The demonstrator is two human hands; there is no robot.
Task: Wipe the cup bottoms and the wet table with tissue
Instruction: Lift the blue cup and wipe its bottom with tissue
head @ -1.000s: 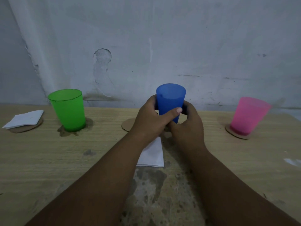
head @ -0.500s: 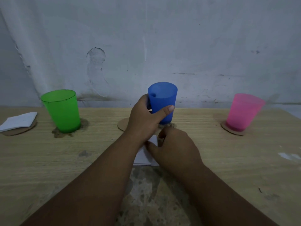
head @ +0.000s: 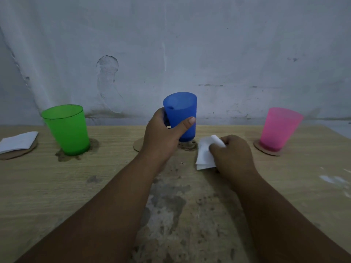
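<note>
Presently the blue cup (head: 181, 116) is gripped by the left hand (head: 161, 137), thumb across the front wall, fingers wrapped behind, and is held tipped slightly, base just above a damp ring (head: 187, 145) on the tabletop (head: 114, 179); prob. lifted so its underside can be reached. A folded white tissue (head: 206, 152) is pinched in the right hand (head: 232, 156), fingers curled shut over it, kept low just right of the cup, likely for the wipe. The green cup (head: 67, 130) stands far left in a dark wet patch (head: 76, 154); the pink cup (head: 279, 129) sits on a cardboard coaster (head: 266, 151) far right. A 2nd coaster (head: 138, 145) is partly hidden behind the left wrist; a 3rd, w/ another tissue (head: 18, 142), lies at the left edge. Surface: pale wood-grain, worn and blotched near the centre front. Bkgd: grey plastered wall (head: 209, 44), scuffed, dim light.
</note>
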